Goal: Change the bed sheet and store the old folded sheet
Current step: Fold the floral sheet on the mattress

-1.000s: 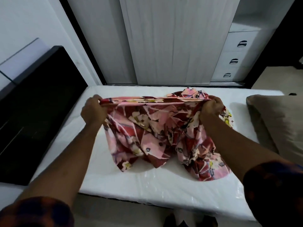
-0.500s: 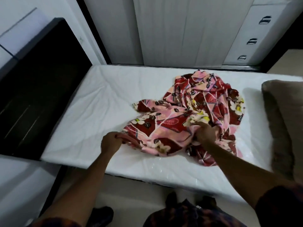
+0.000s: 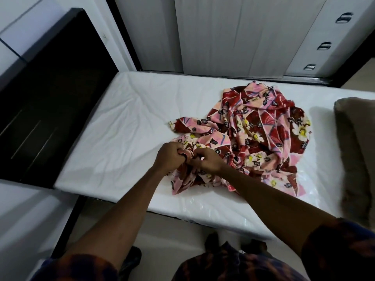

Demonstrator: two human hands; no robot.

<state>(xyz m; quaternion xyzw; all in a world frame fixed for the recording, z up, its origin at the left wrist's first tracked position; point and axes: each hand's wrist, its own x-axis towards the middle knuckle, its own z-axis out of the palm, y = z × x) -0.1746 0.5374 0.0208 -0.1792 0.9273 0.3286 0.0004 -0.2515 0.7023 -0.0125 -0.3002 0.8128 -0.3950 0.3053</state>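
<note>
The floral sheet (image 3: 261, 126) lies bunched on the mattress (image 3: 125, 126) toward its right half, reaching the front edge. Left hand (image 3: 168, 157) and right hand (image 3: 209, 162) both pinch its near edge together, probably matching corners for a fold

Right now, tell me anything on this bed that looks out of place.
The floral sheet lies crumpled in a heap on the white mattress, near the brown pillow, not folded. The left hand and right hand pinch its bunched near edge. Nothing looks torn or spilled.
</note>
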